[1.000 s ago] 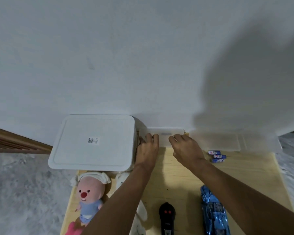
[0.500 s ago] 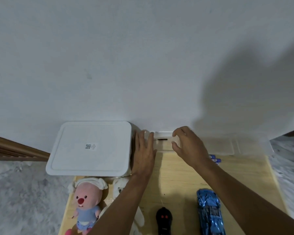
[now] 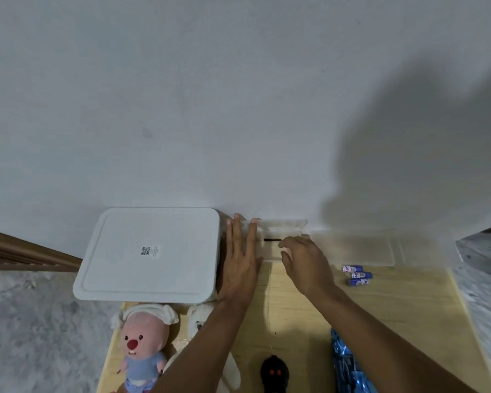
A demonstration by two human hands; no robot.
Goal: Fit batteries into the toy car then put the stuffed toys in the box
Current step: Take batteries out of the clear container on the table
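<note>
A small clear plastic case [image 3: 278, 226] lies against the wall with its lid raised, and a thin black tool [image 3: 272, 239] shows inside. My left hand [image 3: 240, 262] lies flat with straight fingers on the case's left end, beside the white lidded box [image 3: 148, 253]. My right hand [image 3: 304, 259] hovers over the case's right part, fingers loosely bent, thumb and fingers apart, nothing seen in them. Three blue batteries [image 3: 357, 275] lie to the right. The blue toy car [image 3: 347, 364] sits at the bottom edge. A pink stuffed toy [image 3: 142, 344] and a white stuffed toy [image 3: 199, 321] lie at the lower left.
A black remote [image 3: 274, 374] lies between my forearms. A larger clear flat case [image 3: 357, 248] rests along the wall on the right. The wooden table [image 3: 394, 321] ends at grey floor on both sides. A white wall stands directly behind everything.
The small case's lid has swung up toward the wall. My right hand left the lid and dropped lower over the case. My left hand stayed flat on its left end.
</note>
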